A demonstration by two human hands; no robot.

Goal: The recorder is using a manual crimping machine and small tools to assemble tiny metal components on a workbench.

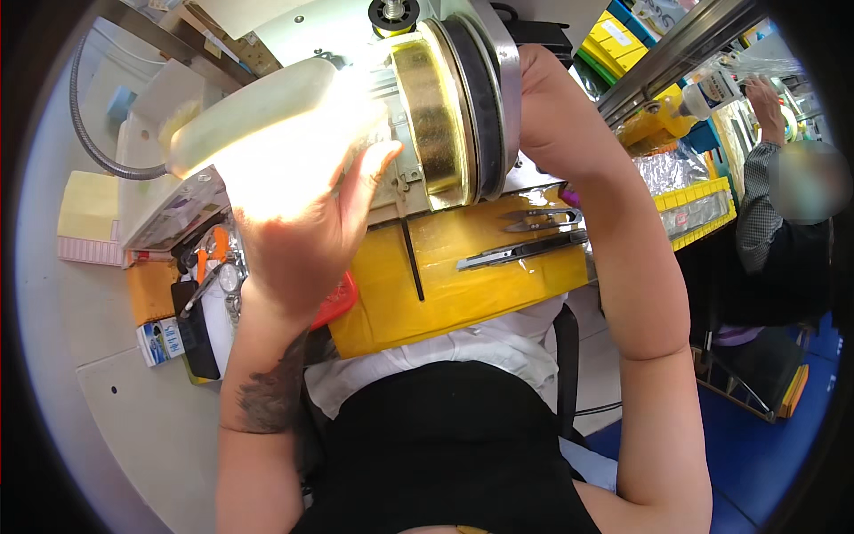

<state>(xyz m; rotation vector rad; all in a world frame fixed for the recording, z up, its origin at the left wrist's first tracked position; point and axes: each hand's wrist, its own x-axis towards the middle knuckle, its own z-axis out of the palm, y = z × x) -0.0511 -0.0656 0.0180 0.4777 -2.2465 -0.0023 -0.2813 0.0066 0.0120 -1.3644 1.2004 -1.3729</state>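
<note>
My left hand (298,214) reaches up beside the lit lamp (253,116). Glare washes out its fingers, though the thumb shows, pointing up toward the machine. Whether it holds anything is hidden. To the right of it stands a machine part with a wide gold-coloured drum (436,116) and a dark wheel (476,107). My right hand (536,78) bends round the far right side of this wheel, its fingers out of sight behind it. Below the drum, a thin black rod (412,258) lies across the yellow-covered work surface (400,316), with thread snips (543,220) and a slim cutter-like tool (523,250) to its right.
A black spool (393,16) sits at the top. At the left are a wristwatch (229,280), an orange-handled tool (213,249), a dark flat phone-like object (196,329) and a small box (160,343). A yellow tray (698,214) and a co-worker's sleeve (756,200) are at the right.
</note>
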